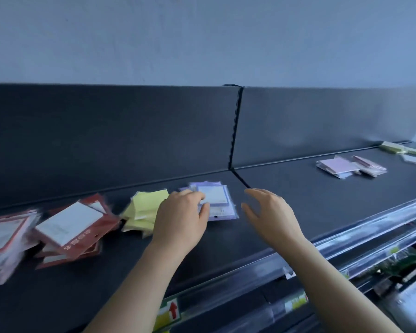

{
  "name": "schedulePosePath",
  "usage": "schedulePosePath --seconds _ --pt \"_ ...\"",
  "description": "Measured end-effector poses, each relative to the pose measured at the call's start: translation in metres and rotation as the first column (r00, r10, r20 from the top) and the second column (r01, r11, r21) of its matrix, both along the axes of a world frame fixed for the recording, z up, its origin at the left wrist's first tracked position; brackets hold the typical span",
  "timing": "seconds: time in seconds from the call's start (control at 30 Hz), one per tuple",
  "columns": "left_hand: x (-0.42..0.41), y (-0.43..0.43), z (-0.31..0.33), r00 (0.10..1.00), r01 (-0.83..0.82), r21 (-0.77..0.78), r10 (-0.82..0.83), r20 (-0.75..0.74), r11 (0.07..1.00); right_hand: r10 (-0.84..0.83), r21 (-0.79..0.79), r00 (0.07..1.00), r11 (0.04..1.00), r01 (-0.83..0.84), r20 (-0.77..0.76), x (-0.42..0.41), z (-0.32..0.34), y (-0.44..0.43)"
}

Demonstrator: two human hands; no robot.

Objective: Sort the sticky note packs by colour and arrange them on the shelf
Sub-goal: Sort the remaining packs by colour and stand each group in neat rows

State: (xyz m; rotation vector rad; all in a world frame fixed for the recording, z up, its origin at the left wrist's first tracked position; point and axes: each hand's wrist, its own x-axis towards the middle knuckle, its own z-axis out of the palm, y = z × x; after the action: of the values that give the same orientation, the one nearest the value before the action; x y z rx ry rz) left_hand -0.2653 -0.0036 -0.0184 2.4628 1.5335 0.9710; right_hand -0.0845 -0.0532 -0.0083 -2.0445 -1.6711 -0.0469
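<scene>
On the dark shelf [226, 241] a stack of purple sticky note packs [217, 200] lies near the middle. My left hand [181, 217] rests on the stack's left edge, fingertips touching the top pack. My right hand [270, 212] hovers just right of the stack, fingers relaxed and spread, holding nothing. A heap of yellow packs [143, 210] lies left of my left hand. Further left lie red-framed packs [70, 227] and a second red pile [3, 241] at the frame's edge. Pink packs [339, 165] and yellow-green packs [394, 147] sit far right.
The shelf's dark back panel [130, 131] rises behind the packs, with a vertical joint [235, 126] between two sections. A clear price rail [346, 241] with labels runs along the front edge. Lower shelves with goods show at bottom right [399, 267].
</scene>
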Motion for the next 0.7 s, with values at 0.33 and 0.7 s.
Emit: schedulePosePath --seconds 0.33,0.7 --pt "0.114 0.053 0.004 0.993 0.073 -0.043 -0.077 -0.095 0.996 -0.095 -0.007 0.995 0.996 0.094 -0.017 0.12 -0.006 0.031" --pt "0.272 0.058 -0.01 0.996 0.0 -0.11 -0.009 -0.083 0.994 -0.134 -0.073 0.99 0.988 0.136 0.032 0.338 -0.03 0.074"
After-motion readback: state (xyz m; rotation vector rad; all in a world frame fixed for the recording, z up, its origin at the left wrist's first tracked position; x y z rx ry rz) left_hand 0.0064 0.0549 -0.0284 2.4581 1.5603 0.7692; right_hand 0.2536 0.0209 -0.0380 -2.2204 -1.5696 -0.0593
